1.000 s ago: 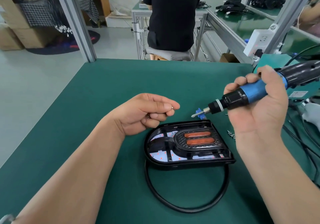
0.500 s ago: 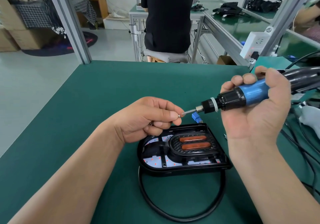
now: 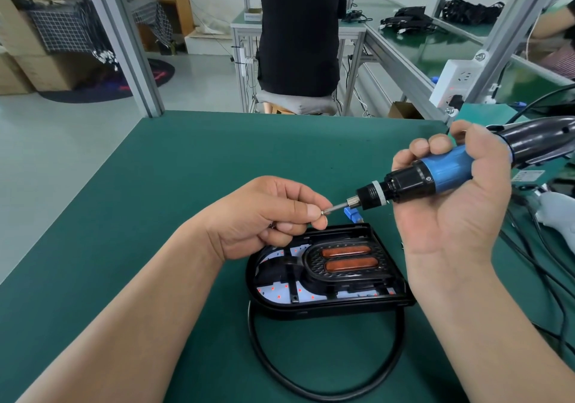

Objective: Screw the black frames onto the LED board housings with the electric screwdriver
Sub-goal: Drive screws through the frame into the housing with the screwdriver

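A black LED board housing (image 3: 326, 304) lies on the green mat with a black frame (image 3: 342, 259) set in it, showing two orange strips and white board with red dots. My right hand (image 3: 448, 212) grips the blue and black electric screwdriver (image 3: 435, 175), held above the housing with its bit pointing left. My left hand (image 3: 267, 216) pinches a small screw (image 3: 323, 212) between thumb and forefinger, right at the bit's tip. A black cable (image 3: 311, 381) loops from the housing toward me.
A small blue connector (image 3: 445, 216) lies behind the housing. Dark cables (image 3: 547, 272) and a white object sit at the right edge. A person in black sits at the bench beyond the table. A white power strip (image 3: 457, 82) hangs on the frame to the right.
My left hand moved right and brought the screw to the bit's tip. The screwdriver shifted slightly left toward it. The housing has not moved on the mat.
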{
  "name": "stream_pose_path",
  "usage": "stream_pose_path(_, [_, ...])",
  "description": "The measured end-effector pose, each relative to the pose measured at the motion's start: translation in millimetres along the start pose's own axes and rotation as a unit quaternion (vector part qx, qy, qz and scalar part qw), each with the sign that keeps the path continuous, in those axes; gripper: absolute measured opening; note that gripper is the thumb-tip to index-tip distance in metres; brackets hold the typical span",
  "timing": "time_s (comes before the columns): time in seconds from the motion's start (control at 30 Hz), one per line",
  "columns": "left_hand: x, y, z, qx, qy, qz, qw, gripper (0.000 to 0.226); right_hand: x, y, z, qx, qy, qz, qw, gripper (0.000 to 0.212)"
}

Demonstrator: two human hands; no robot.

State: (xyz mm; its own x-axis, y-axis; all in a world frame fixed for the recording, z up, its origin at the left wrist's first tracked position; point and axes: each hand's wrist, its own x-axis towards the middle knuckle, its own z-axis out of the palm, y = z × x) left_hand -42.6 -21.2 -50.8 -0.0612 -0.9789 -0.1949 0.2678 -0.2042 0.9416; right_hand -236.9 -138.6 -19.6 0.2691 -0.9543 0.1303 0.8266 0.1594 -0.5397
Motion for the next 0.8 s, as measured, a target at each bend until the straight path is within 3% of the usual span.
stream_pose_path(0.2, [1.9, -3.2, -1.3, 0.014, 0.022, 0.020, 0.999, 0.016, -1.3, 3.2, 1.6, -0.023, -0.006, 0.002, 1.000, 0.008])
stream_pose_path(0.33, [2.8, -5.3, -3.0, 0.027, 0.032, 0.035, 0.998, 0.014, 1.7, 4.8, 0.8, -0.036, 0.005, 0.013, 0.999, 0.026])
stream_pose_path(0.67, [1.3, -3.6, -3.5, 0.031, 0.021, 0.022, 0.999, 0.031, 4.7, 6.6, -7.4, -0.004, 0.033, 0.029, 0.999, 0.023])
stream_pose_path(0.8, [-0.6, 0.0, -10.0, 0.048, 0.068, 0.015, 0.996, 0.030, 6.0, 3.8, -8.3, 0.004, 0.028, 0.023, 0.999, 0.024])
